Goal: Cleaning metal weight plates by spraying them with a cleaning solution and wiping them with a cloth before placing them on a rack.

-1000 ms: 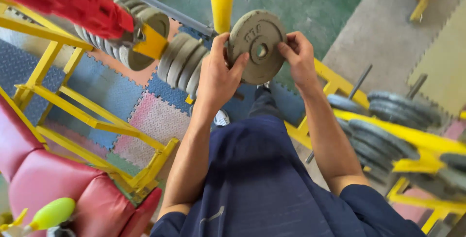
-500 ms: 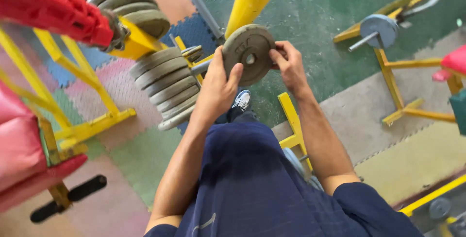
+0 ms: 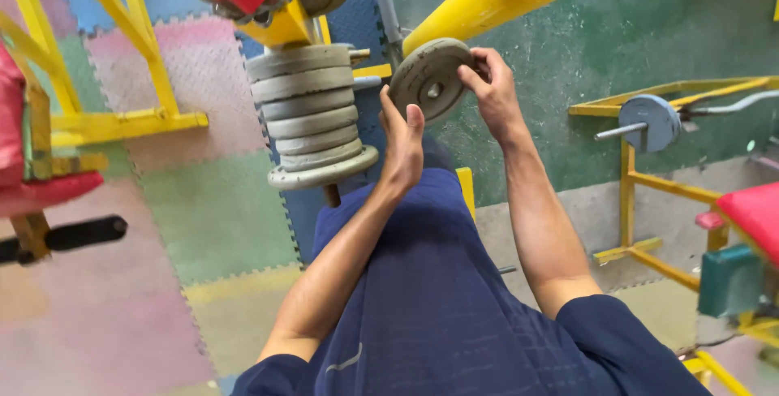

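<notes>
Green floor [image 3: 568, 31] — round grey weight plate [image 3: 428, 78], centre-holed

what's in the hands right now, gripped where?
A small grey weight plate, held by its rim: left hand on the lower left edge, right hand on the right edge.

Small grey cast-iron weight plate [image 3: 428, 78], round with a centre hole, worn face toward camera, tilted on edge, held in the air just right of the stacked plates.
</notes>
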